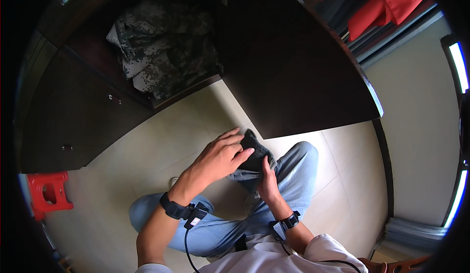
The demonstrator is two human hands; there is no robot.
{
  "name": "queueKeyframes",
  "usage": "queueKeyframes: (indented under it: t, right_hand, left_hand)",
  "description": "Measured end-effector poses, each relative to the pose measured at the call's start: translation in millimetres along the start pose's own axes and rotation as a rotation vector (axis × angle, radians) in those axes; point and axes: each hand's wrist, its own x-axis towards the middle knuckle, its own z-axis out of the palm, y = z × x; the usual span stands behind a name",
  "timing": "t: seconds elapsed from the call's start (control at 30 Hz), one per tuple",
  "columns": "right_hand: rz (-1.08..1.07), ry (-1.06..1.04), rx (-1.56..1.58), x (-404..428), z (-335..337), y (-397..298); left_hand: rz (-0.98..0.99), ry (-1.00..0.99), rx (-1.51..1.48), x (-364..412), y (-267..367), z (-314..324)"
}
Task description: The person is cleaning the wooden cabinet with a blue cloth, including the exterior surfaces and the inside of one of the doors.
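Observation:
A small, fuzzy dark grey-green folded cloth point(258, 153) is held up over the lap. My right hand point(268, 185) grips its lower right end, thumb on the near face and the other fingers hidden. My left hand point(222, 157) comes in from the left with its fingers spread. Its thumb lies over the cloth and the fingertips reach the cloth's left edge. Ahead, a low dark cabinet stands open, with a pile of camouflage clothing point(161, 56) inside.
The open dark cabinet door point(293, 71) reaches out just beyond the cloth. A shut cabinet door point(69, 111) is at the left, near a red plastic stool point(49, 192). Red fabric point(393, 5) hangs at the upper right. Pale floor tiles point(176, 144) lie below. Cabled devices are strapped to both wrists.

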Motion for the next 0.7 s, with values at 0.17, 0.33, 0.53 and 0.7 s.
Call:
queueKeyframes:
  t: [0.17,0.33,0.53,0.7]
  right_hand:
    - [-0.079,-0.132,-0.186,-13,26,-5]
    - [-0.159,-0.283,-0.196,-20,81,-7]
    - [-0.091,-0.442,-0.542,-23,91,-35]
    - [-0.358,-0.809,-0.705,-100,117,-116]
  left_hand:
    - [-0.230,0.070,-0.283,-26,5,21]
    - [-0.185,0.101,-0.640,-36,16,26]
    - [-0.220,0.164,-1.168,-43,13,20]
    - [-0.746,0.297,-1.773,-30,19,7]
